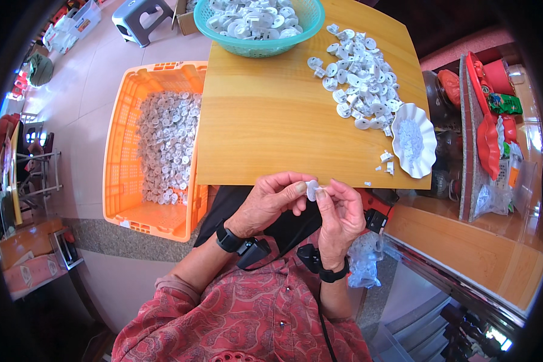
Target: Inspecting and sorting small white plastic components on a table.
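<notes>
Just past the table's near edge, my left hand (pixel 273 200) pinches a small round white plastic piece (pixel 311 189) between thumb and fingers. From the other side my right hand (pixel 339 214) meets it, thumb and forefinger closed together at the piece's right edge. Whether a smaller part sits in that right pinch is too fine to see. On the wooden table (pixel 253 127), a heap of similar white plastic pieces (pixel 363 81) spreads over the right side. A scalloped white dish (pixel 427 158) of tiny pale bits lies beside the heap, near a few loose white parts (pixel 387 159).
A teal basket (pixel 265 47) full of white pieces stands at the table's far edge. Left of the table, an orange crate (pixel 116 181) holds many more. A grey stool (pixel 140 21) is on the floor behind. Shelving (pixel 467 139) with jars and bags borders the right.
</notes>
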`<state>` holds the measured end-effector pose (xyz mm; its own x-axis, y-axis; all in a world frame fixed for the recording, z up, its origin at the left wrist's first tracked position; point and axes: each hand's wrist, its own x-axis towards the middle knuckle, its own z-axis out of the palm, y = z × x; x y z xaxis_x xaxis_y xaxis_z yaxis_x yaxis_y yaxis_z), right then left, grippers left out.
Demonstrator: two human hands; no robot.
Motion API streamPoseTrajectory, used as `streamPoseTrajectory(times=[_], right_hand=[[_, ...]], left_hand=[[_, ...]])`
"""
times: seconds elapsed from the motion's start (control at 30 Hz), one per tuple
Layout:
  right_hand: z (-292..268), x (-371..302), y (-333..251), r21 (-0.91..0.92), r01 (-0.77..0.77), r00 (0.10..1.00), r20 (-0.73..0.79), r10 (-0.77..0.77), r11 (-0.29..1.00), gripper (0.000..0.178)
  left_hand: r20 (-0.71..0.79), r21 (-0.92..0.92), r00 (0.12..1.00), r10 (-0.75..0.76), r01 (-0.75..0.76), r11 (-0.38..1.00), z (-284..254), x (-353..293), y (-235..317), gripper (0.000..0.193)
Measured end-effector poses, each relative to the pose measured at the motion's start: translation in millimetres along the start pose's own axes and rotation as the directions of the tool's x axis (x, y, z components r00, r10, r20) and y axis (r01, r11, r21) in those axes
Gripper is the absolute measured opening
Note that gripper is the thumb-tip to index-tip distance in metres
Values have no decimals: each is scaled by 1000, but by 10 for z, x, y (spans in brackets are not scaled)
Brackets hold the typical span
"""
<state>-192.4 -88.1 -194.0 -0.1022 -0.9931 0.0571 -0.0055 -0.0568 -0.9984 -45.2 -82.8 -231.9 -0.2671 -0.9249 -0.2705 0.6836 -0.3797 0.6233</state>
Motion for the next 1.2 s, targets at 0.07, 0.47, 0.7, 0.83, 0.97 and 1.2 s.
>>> streamPoseTrajectory(times=[0.07, 0.47, 0.7, 0.83, 0.97, 1.2], right_hand=[[7, -3, 2, 6, -4, 1000, -6, 4, 1000, 22], [3, -28, 57, -58, 19, 1000, -6, -19, 998, 21], [-7, 18, -25, -179, 124, 991, 78, -111, 976, 21], [-36, 31, 3, -166, 167, 985, 68, -157, 972, 21], [-41, 30, 33, -198, 159, 986, 74, -147, 967, 21], [-51, 21, 38, -202, 97, 994, 60, -86, 975, 20]], left_hand=[[2, -6, 1000, -3, 3, 1000, 4, 1, 2, 30], [-30, 73, 1000, 5, -3, 997, 33, -8, 13, 29], [-67, 132, 997, 27, -18, 991, 55, -29, 71, 27], [-71, 175, 997, 24, -11, 984, 60, -23, 81, 27], [-62, 220, 997, 48, -33, 975, 69, -22, 76, 26], [-74, 227, 997, 35, -18, 974, 82, -38, 85, 25]])
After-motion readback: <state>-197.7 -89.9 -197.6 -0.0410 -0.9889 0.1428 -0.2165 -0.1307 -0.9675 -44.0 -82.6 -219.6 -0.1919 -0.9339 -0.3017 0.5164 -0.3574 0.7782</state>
